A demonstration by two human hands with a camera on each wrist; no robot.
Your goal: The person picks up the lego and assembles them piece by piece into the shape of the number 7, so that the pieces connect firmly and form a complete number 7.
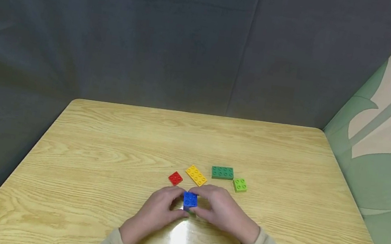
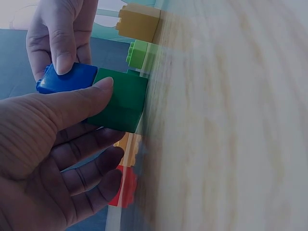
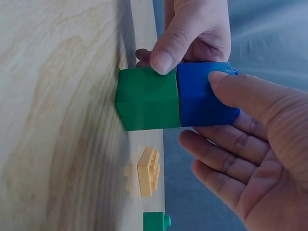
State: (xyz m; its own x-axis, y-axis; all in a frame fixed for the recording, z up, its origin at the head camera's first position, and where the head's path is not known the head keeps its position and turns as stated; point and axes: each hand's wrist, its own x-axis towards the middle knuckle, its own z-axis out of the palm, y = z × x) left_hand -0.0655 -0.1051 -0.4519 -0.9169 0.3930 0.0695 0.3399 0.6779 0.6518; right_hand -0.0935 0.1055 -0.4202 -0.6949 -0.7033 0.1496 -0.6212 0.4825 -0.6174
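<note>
A blue brick (image 1: 190, 199) with studs on top is stacked on a green brick (image 3: 147, 98), which the head view mostly hides. My left hand (image 1: 158, 208) holds the green brick, its thumb pressed on the face near the seam. From the other side, my right hand (image 1: 222, 210) pinches the blue brick between thumb and fingers. In the right wrist view the two bricks touch along a straight seam. The stack is upright at the tabletop; whether it touches the wood I cannot tell.
Beyond the hands lie a red brick (image 1: 175, 178), a yellow brick (image 1: 196, 175), a dark green brick (image 1: 222, 173) and a light green brick (image 1: 240, 185). Another yellow block (image 2: 139, 21) shows in the left wrist view. A dark curtain (image 1: 161, 43) hangs behind the wooden table (image 1: 104, 135).
</note>
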